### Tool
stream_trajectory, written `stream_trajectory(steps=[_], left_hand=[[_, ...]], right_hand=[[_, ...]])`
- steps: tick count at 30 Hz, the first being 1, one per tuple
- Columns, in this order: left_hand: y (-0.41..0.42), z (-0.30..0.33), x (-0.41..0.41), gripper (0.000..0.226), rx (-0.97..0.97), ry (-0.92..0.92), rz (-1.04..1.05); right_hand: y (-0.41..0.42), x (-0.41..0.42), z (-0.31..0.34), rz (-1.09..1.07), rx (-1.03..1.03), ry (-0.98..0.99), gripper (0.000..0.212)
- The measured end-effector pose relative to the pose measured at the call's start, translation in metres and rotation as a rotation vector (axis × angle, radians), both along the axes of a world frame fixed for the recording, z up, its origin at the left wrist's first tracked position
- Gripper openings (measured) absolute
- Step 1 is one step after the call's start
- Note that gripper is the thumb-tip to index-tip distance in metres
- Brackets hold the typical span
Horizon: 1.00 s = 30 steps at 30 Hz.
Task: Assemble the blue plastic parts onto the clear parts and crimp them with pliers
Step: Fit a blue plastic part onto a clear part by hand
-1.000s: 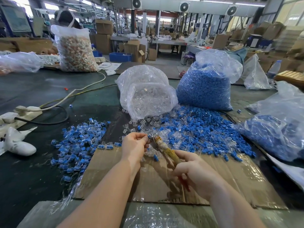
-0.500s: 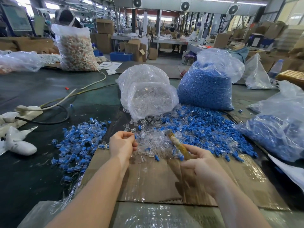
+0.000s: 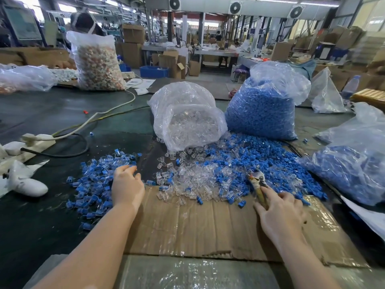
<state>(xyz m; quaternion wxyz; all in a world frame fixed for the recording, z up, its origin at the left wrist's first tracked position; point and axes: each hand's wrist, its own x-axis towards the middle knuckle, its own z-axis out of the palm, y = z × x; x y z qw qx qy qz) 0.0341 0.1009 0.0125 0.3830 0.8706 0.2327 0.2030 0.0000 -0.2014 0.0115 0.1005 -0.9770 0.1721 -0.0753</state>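
My left hand (image 3: 127, 187) hovers with relaxed, spread fingers over the right edge of a pile of assembled blue-and-clear parts (image 3: 93, 182) on the dark table; it holds nothing. My right hand (image 3: 280, 212) holds the handle of the pliers (image 3: 257, 184) between thumb and fingers. The pliers lie low, with their jaws pointing away onto the loose blue parts (image 3: 260, 161). Loose clear parts (image 3: 193, 180) are heaped between my hands at the far edge of the cardboard sheet (image 3: 208, 226).
A bag of clear parts (image 3: 187, 119) and a bag of blue parts (image 3: 264, 105) stand behind the heaps. Another bag of blue parts (image 3: 358, 163) lies at the right. A power strip with cables (image 3: 31, 140) and a white object (image 3: 25, 182) sit at the left.
My left hand has moved left from the pliers' jaws to the assembled pile and opened. My right hand has swung the pliers right and lowered them onto the blue heap.
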Motion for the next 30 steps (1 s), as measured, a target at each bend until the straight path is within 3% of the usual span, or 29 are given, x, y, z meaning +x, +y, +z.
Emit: stream_trajectory(steps=[3, 8, 11, 15, 22, 30], left_hand=[[-0.009, -0.002, -0.003, 0.037, 0.101, 0.007, -0.041], [-0.045, -0.003, -0.016, 0.033, 0.169, -0.166, -0.146], [-0.075, -0.007, -0.025, 0.025, 0.169, -0.25, -0.286], [-0.102, -0.016, -0.032, 0.019, 0.175, -0.269, -0.436], [-0.106, -0.023, -0.037, 0.019, 0.226, -0.266, -0.501], [-0.105, -0.021, -0.04, 0.023, 0.222, -0.3, -0.547]], right_hand=[[0.0, 0.001, -0.003, 0.004, -0.025, 0.026, 0.052], [0.004, 0.003, 0.001, -0.015, -0.041, 0.071, 0.054], [0.017, 0.001, 0.003, 0.046, -0.096, -0.082, 0.048], [0.042, -0.002, -0.002, 0.255, -0.046, -0.335, 0.024], [0.055, 0.008, -0.013, 0.239, -0.044, -0.244, 0.018], [0.065, 0.0, -0.015, 0.518, 0.374, -0.53, 0.021]])
